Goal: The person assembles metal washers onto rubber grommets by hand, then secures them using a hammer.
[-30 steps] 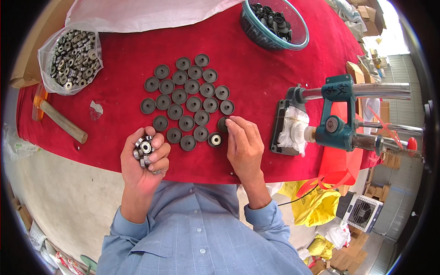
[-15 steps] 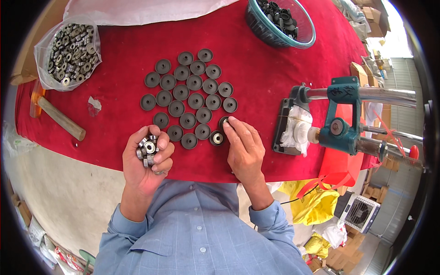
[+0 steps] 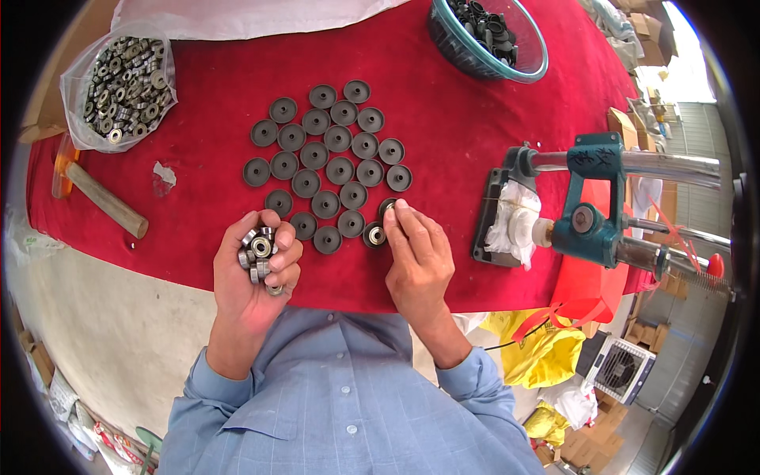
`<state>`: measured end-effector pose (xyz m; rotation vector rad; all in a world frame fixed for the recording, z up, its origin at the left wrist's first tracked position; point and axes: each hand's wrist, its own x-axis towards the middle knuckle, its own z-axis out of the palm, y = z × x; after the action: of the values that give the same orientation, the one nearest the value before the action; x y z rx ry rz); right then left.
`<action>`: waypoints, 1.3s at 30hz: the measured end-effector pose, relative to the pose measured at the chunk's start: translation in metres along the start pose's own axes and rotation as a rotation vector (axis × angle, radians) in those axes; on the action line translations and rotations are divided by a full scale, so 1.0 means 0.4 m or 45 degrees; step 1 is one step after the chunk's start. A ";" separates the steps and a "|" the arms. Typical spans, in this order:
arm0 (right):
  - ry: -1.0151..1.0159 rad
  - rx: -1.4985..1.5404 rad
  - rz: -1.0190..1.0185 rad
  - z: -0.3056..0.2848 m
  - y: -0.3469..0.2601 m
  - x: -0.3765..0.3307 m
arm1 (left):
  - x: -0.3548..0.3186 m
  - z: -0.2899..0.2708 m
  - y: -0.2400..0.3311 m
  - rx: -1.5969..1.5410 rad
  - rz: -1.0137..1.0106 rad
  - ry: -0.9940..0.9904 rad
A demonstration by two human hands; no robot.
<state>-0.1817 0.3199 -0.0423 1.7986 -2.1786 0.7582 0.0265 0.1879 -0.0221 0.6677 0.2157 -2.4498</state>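
Note:
My left hand (image 3: 257, 265) is curled around several small metal ball bearings (image 3: 260, 247), holding them palm up near the table's front edge. My right hand (image 3: 421, 257) has its fingertips together on a bearing at a round dark grey cap (image 3: 387, 205), which the fingers partly cover. Just left of those fingertips lies another cap with a shiny bearing (image 3: 376, 235) in its middle. Several more dark grey caps (image 3: 340, 170), each with a small centre post, are spread in rough rows on the red cloth, with no bearings in them.
A clear bag of bearings (image 3: 127, 91) sits at the far left, above a wooden-handled hammer (image 3: 107, 202). At the far right stands a teal basin (image 3: 489, 67) of black parts. A green hand press (image 3: 586, 214) occupies the right side of the red-covered table (image 3: 198, 229).
The right hand has shifted very slightly, its fingertips staying at the same cap. My left hand still holds the bearings, which have turned a little among its fingers.

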 end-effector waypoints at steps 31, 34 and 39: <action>0.097 0.461 0.122 0.012 -0.139 0.028 | -0.025 -0.030 -0.003 -0.130 0.252 -0.031; 0.058 0.351 0.029 0.033 -0.140 0.029 | -0.024 -0.032 -0.002 -0.131 0.232 -0.039; 0.043 0.258 -0.027 0.052 -0.138 0.018 | -0.021 -0.048 -0.003 -0.106 0.213 -0.075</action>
<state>-0.1272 0.2965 -0.0426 1.8839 -2.1240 1.0299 0.0395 0.1988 -0.0344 0.5537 0.2279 -2.2836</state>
